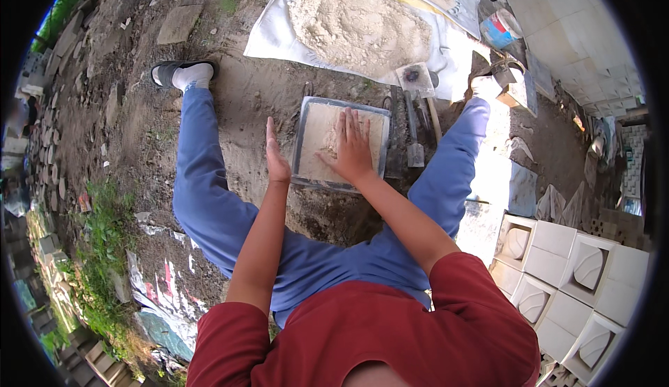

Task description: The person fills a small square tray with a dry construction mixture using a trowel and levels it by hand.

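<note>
Between my legs on the ground lies a square, grey-rimmed mould (298, 151), filled nearly to its rim with pale, sandy powder (321, 125). My right hand (354, 146) is spread flat on the powder, palm down, thumb out to the left. Some small lumps show beside that thumb. Just left of the mould's left edge, my left hand (277, 155) is held edge-on with its fingers straight and together. Nothing is in either hand. Several long-handled tools (412, 125) lie along the mould's right side, one a small trowel with a square, light-coloured blade (416, 78).
Beyond the mould a white sack sheet (268, 35) bears a heap of the same powder (359, 28). A bucket (500, 29) stands at the far right by a pale wall. White blocks with relief patterns (557, 268) are stacked at the lower right. Stones and weeds (104, 240) lie left.
</note>
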`<act>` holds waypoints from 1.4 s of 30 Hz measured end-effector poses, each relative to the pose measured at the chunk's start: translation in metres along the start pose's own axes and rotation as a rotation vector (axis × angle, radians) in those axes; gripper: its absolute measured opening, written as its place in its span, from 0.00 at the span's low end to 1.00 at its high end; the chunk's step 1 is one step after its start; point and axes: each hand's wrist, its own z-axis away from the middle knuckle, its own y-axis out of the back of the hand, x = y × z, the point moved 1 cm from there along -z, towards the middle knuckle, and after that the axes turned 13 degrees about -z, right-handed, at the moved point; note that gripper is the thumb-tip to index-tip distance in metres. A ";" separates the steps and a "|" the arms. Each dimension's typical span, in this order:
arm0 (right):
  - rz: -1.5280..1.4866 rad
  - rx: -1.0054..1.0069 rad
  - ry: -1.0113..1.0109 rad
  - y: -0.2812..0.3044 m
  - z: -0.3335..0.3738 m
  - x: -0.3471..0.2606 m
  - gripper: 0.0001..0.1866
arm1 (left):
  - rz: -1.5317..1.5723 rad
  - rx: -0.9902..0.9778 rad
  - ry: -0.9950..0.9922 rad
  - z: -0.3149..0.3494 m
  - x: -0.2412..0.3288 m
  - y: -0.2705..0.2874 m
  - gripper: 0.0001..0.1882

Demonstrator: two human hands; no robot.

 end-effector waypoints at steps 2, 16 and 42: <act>-0.003 -0.014 0.004 -0.001 0.006 -0.001 0.67 | -0.070 0.000 -0.021 0.004 0.000 0.002 0.37; -0.124 -0.073 -0.055 0.009 0.049 0.003 0.69 | -0.959 -0.355 -0.497 0.010 0.004 -0.009 0.34; -0.292 -0.133 0.287 0.013 0.010 0.017 0.38 | -0.652 -0.152 -0.419 -0.002 -0.008 -0.014 0.33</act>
